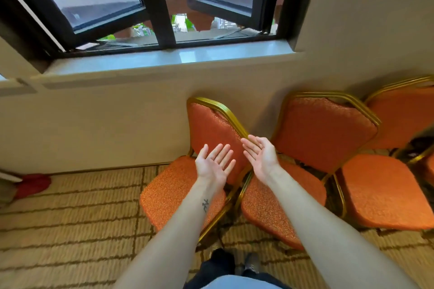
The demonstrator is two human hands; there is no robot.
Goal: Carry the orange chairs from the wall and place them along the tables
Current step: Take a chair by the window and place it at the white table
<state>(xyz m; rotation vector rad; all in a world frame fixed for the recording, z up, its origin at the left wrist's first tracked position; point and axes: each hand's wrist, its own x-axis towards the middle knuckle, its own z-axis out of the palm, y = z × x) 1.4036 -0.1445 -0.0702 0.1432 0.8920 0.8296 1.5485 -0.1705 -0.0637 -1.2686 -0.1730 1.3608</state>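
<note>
Orange padded chairs with gold metal frames stand in a row against the beige wall under a window. The leftmost chair (171, 192) is right in front of me, a second chair (324, 134) stands to its right and a third chair (404, 119) is at the right edge. My left hand (215, 163) is held palm up over the leftmost chair's backrest, fingers spread, holding nothing. My right hand (260, 153) is palm up beside it, near that backrest's gold right edge, also empty. No table is in view.
A dark-framed window (162, 4) with open panes and a pale sill (164, 58) is above the chairs. Patterned tan carpet (70, 230) covers the floor to the left. A red cloth item (32, 184) lies by the wall at far left. My shoes (234, 263) are below.
</note>
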